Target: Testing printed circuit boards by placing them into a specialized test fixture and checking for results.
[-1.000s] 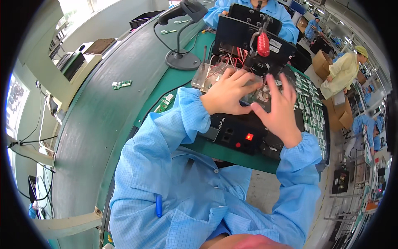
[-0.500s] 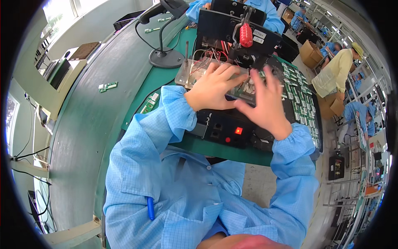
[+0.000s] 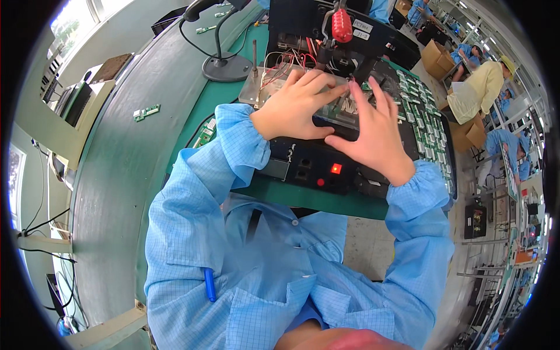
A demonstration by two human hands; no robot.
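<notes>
Both hands are over a clear acrylic plate [image 3: 248, 93] on a black test fixture. My left hand [image 3: 300, 105] lies across it with its fingers stretched out, index pointing right. My right hand [image 3: 376, 122] has its fingers spread and raised at the plate's right part. The two index fingertips come close together beneath the fixture's toggle clamp with a red handle [image 3: 342, 26]. What lies directly under the fingertips is mostly hidden; I cannot make out any held object. Red and white wires [image 3: 291, 58] run behind my left hand. A red light [image 3: 336, 168] glows on the front panel.
Rows of small green circuit boards [image 3: 429, 125] lie on a black tray at the right. Single boards [image 3: 146, 112] lie on the green bench at the left. A scanner on a stand [image 3: 224, 67] stands beyond my left hand. Other people work in the background at the right.
My right hand's fingers have come closer to my left fingertips. My left hand stays over the plate. The whole view has shifted slightly, with the fixture higher in the picture.
</notes>
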